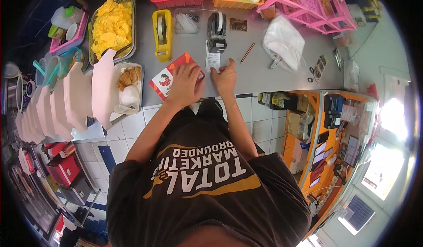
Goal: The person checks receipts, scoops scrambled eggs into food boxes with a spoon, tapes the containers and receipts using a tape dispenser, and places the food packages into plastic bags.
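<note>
My left hand rests palm down on a closed red and white printed food box at the metal counter's near edge. To its right, my right hand touches the lower end of a printed paper slip with its fingertips. The slip's upper part reaches under a black tape dispenser. A yellow tape dispenser stands behind the box. A pencil lies to the right of the slip. Left of the box is an open takeaway box with fried chicken and rice.
Open takeaway boxes line the left side beside a metal tray of yellow food. Red and orange baskets and a pink rack stand behind. White plastic bags and scissors lie right.
</note>
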`<state>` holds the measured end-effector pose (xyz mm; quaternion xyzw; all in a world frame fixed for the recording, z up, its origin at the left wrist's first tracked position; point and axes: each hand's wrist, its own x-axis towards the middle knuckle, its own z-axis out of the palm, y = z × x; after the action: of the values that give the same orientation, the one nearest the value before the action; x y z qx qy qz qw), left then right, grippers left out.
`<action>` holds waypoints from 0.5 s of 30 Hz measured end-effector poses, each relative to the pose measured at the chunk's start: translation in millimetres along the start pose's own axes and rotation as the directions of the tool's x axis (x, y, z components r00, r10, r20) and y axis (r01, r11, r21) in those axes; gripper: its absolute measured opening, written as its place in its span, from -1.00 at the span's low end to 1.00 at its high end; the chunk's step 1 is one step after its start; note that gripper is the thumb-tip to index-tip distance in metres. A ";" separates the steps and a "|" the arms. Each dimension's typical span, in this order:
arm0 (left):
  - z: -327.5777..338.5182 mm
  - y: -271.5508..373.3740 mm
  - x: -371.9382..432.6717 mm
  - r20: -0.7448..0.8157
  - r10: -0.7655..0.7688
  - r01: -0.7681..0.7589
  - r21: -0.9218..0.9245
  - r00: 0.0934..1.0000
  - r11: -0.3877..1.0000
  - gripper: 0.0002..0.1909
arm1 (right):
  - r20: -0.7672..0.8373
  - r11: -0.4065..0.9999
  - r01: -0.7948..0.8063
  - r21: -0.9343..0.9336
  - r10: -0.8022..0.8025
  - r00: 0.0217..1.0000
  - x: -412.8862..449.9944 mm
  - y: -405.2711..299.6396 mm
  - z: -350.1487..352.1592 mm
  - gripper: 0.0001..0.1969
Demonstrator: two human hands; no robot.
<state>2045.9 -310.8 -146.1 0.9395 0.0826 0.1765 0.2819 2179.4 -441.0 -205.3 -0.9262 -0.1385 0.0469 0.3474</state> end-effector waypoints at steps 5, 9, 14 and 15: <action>29.7 -13.7 72.1 0.096 -0.077 0.053 0.224 0.992 0.973 -0.63 | 0.058 0.999 -0.053 0.002 0.053 0.997 0.1 -2.0 -2.6 -0.13; 43.8 -7.8 114.4 0.482 -0.399 0.255 0.337 0.780 0.906 -0.63 | 0.095 0.931 -0.176 0.320 0.154 0.984 2.6 6.6 0.3 -0.20; 65.5 -31.0 129.1 0.407 -0.540 0.522 0.166 0.737 0.837 -0.43 | 0.127 0.763 -0.219 0.609 0.179 0.976 8.1 11.0 7.2 -0.34; 63.6 -31.8 132.8 0.409 -0.543 0.547 0.119 0.733 0.829 -0.39 | 0.138 0.691 -0.209 0.691 0.158 0.978 9.9 17.3 13.7 -0.35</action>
<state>2190.9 -282.5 -175.6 0.8877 0.2895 -0.1230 0.3363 2190.3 -441.9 -226.9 -0.7314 -0.0288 0.1619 0.6618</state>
